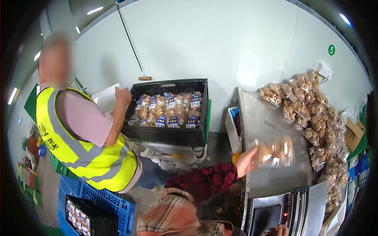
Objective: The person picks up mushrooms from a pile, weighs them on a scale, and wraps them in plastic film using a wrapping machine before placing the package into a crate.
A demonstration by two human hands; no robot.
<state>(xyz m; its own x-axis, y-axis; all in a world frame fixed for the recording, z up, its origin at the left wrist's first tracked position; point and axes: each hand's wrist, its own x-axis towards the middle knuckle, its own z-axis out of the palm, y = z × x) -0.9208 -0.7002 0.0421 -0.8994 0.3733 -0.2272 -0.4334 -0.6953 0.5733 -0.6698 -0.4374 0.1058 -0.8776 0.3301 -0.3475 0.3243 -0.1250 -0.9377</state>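
My left hand (247, 160) is closed on a clear bag of brown mushrooms (275, 152), blurred by motion, above the metal table (271, 114). The dark red patterned sleeve reaches across from the lower middle. Only the fingers of my right hand (278, 230) show, at the bottom edge by the metal machine (267, 216). They look loosely bent and apart, with nothing visible in them. Many bagged mushrooms (311, 108) are heaped along the table's far right side.
A black crate (167, 135) holds labelled mushroom packs (171, 104). Beside it stands a person in a yellow vest (84, 137), one hand near its left rim. A white bin (232, 131) adjoins the table. Lower left, blue crates (92, 192) surround another black crate (104, 222).
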